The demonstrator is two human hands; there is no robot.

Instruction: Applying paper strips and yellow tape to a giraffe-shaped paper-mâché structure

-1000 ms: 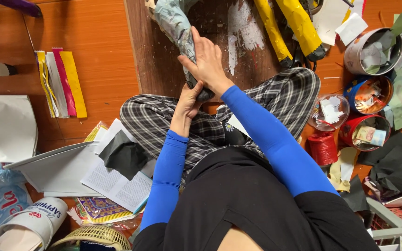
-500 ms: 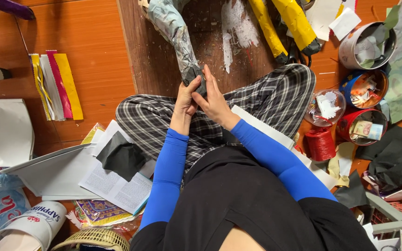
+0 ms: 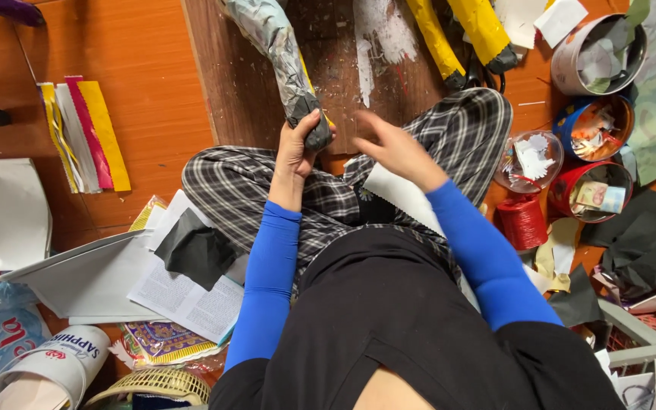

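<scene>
I sit cross-legged on an orange wooden floor. My left hand (image 3: 298, 146) grips the near end of a long paper-covered roll (image 3: 271, 38), grey and mottled, that lies on a dark wooden board (image 3: 229, 83) and points away from me. Just to the right of that end, my right hand (image 3: 392, 148) hovers open and blurred over my checked trousers, touching nothing. A white sheet (image 3: 404, 199) lies on my right thigh under that hand.
Yellow paper-wrapped pieces (image 3: 461, 30) lie at the board's far right. Tins of paper scraps (image 3: 594, 53) and a red thread spool (image 3: 521, 222) stand to the right. Coloured paper strips (image 3: 85, 133) lie at left, with printed sheets and black paper (image 3: 195, 247) by my left knee.
My right hand has come off the roll and swung to the right, now open. My left hand keeps its grip on the roll's near end.
</scene>
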